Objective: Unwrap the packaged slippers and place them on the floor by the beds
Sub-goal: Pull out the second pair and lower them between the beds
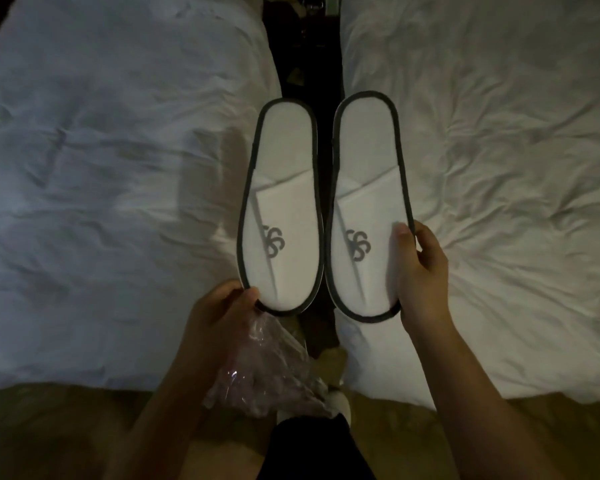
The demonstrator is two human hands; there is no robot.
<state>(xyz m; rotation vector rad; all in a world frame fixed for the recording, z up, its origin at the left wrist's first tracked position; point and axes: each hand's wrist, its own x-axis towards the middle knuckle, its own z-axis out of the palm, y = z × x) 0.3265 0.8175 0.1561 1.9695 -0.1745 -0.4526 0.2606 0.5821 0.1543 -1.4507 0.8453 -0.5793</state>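
Observation:
Two flat white slippers with dark edging and a grey logo are held side by side in the air over the gap between two beds. My left hand (222,306) pinches the toe end of the left slipper (281,202) and also holds the crumpled clear plastic wrapper (267,372), which hangs below it. My right hand (420,271) grips the right slipper (368,202) along its right edge, thumb on top. Both slippers are out of the wrapper, with their toe ends towards me.
A bed with a rumpled white duvet (101,185) lies on the left and another (510,185) on the right. A narrow dark strip of floor (302,64) runs between them. Brown floor (499,438) lies at the beds' near ends. My dark trouser leg (309,445) and light shoe show below.

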